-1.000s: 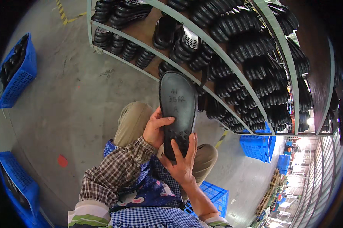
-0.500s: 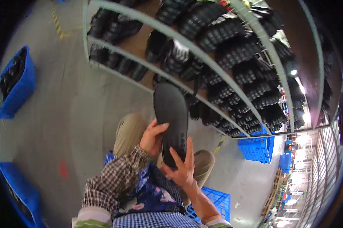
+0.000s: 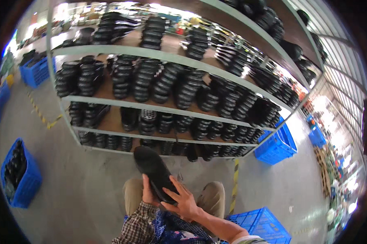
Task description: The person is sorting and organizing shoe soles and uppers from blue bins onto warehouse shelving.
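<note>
A black shoe sole (image 3: 153,166) is held up over my lap, its rounded far end tilted to the left. My left hand (image 3: 149,192) grips its left edge near the lower end, with the thumb along the side. Across the lower right part lies my right hand (image 3: 185,202), fingers on the surface and thumb at the bottom end. Between them, both hands are closed on the sole. The underside of the sole and some of my fingertips are hidden.
A metal rack (image 3: 159,105) with several shelves of stacked black soles stands ahead. Blue crates stand on the left (image 3: 29,179), at the rack's right end (image 3: 278,147) and by my right knee (image 3: 256,223). Yellow-black tape (image 3: 235,183) marks the floor.
My view has swung up and levelled, so more of the rack shows. The sole now tilts left, its surface holes are no longer visible, and my right hand lies further over it.
</note>
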`<control>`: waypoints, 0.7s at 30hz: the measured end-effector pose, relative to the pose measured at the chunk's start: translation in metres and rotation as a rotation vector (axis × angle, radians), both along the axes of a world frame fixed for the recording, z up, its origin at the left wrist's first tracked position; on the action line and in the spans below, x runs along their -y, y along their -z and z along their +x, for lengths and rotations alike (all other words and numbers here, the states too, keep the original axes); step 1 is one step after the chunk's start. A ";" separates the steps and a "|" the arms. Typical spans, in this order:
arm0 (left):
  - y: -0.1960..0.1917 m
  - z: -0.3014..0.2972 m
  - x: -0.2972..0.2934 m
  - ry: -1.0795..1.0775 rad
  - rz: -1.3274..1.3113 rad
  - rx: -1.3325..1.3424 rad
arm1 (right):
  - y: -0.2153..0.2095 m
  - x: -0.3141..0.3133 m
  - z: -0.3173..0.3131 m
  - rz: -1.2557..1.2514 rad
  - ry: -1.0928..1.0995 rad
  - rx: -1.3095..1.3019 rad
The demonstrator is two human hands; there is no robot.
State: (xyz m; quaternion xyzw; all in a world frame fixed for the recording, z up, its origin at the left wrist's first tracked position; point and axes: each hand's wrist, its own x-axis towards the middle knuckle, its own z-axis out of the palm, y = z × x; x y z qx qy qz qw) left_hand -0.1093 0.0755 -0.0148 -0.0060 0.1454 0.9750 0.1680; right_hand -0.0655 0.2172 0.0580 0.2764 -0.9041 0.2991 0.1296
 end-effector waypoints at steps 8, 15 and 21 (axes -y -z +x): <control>0.006 -0.008 -0.002 -0.030 0.007 0.017 | 0.012 -0.017 -0.004 0.016 -0.093 -0.030; 0.016 -0.002 -0.010 -0.069 -0.151 -0.072 | 0.041 -0.008 0.026 -0.034 0.045 -0.087; -0.018 0.004 -0.018 -0.061 -0.151 -0.009 | 0.039 -0.039 0.035 -0.534 0.259 0.603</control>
